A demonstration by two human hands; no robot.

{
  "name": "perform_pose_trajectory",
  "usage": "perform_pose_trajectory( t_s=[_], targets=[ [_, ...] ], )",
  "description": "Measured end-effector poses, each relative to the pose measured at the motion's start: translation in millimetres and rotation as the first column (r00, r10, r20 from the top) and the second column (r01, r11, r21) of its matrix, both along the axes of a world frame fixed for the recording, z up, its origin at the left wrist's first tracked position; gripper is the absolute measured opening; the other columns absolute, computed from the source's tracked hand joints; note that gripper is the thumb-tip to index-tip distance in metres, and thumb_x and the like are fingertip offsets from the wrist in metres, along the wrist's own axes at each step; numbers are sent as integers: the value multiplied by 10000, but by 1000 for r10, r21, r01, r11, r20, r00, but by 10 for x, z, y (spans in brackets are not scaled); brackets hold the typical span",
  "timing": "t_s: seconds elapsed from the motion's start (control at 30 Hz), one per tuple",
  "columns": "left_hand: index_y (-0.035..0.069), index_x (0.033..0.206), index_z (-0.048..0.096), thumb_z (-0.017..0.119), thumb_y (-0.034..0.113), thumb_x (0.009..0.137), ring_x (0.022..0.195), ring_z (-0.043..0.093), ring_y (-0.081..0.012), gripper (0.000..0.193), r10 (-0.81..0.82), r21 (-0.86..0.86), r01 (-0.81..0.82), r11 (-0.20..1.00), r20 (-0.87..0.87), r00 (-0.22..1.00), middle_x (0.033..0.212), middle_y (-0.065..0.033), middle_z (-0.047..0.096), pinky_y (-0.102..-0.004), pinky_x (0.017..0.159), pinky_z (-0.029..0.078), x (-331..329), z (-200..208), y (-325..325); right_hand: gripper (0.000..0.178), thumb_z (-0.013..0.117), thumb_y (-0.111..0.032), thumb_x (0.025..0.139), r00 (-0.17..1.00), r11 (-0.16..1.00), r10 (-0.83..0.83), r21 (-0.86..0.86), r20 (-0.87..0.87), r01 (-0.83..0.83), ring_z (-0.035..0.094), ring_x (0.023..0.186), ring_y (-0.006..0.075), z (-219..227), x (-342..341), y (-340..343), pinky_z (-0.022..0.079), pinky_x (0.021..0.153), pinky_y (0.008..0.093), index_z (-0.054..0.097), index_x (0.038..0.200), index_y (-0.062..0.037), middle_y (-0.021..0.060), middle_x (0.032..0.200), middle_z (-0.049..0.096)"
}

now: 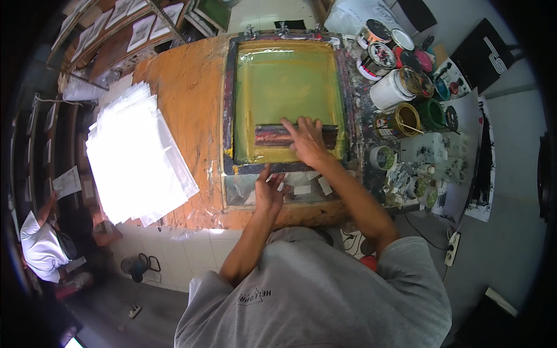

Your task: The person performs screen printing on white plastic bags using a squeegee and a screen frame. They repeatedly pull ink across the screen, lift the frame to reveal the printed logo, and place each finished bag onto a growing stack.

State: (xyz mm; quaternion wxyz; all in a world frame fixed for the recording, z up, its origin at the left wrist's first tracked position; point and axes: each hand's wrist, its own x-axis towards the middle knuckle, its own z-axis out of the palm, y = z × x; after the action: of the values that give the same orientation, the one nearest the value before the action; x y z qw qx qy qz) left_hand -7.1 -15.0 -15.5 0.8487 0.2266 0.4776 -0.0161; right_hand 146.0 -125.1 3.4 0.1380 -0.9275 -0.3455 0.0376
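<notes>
A screen printing frame with dark edges lies on the orange work table, its mesh green with yellow ink smeared along the borders. My right hand grips a dark, ink-stained squeegee that lies crosswise on the near part of the mesh. The fingers reach over the squeegee's top. My left hand is at the frame's near edge, palm up and fingers apart, with one fingertip by the rim. Nothing shows in that hand.
A stack of white sheets covers the table's left side. Paint tins and jars crowd the right, with an ink pot holding a stick. Clamps sit at the frame's far edge. Another person stands by shelves at far left.
</notes>
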Motion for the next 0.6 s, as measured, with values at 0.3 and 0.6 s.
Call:
perform_pose_trajectory(
  t_s=[0.3,0.6],
  targets=[
    [104,1435,451,706,436,921,1251,486,-281,663,33,-44,-36,998,-79,996,1261,-119,449,-616,1130,286,54,-264,12,763,833,-141,777,999,999,37,-21,30,-36,531,1176,294,-338,-158,-57,227,1091,736,494,1459,-184,101,1149,547],
    [87,1425,426,677,409,926,1240,529,-329,645,35,26,-32,999,-142,989,1235,-128,457,-662,1100,326,103,-72,-23,811,857,-169,771,995,1000,12,-29,96,-10,543,1247,280,-483,1093,279,73,1167,804,484,1491,-191,96,1216,570]
  ],
)
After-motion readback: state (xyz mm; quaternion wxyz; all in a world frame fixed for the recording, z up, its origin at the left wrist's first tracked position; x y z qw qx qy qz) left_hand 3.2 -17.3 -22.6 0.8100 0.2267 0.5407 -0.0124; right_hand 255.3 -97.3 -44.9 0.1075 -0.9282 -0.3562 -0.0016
